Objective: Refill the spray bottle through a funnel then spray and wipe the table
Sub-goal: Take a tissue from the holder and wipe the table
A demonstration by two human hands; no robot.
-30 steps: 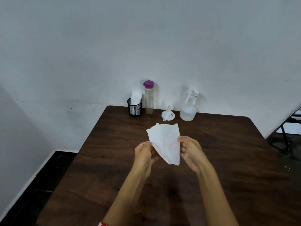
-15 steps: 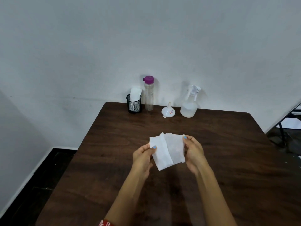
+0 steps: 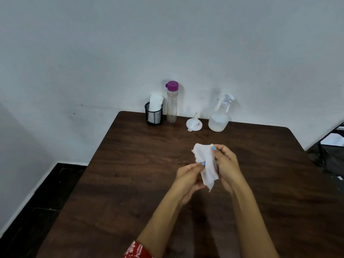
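Both hands pinch a crumpled white paper tissue [image 3: 205,165] held above the dark brown wooden table [image 3: 130,183]: the left hand [image 3: 188,178] at its lower edge, the right hand [image 3: 226,164] near its top. Along the far edge stand a translucent plastic spray bottle [image 3: 219,116], a small white funnel [image 3: 194,123] turned mouth-down, a clear purple-capped bottle [image 3: 172,103] and a black mesh cup [image 3: 153,115] of tissues.

Red patterned sleeve [image 3: 137,251] — blue-painted nails [image 3: 214,148]
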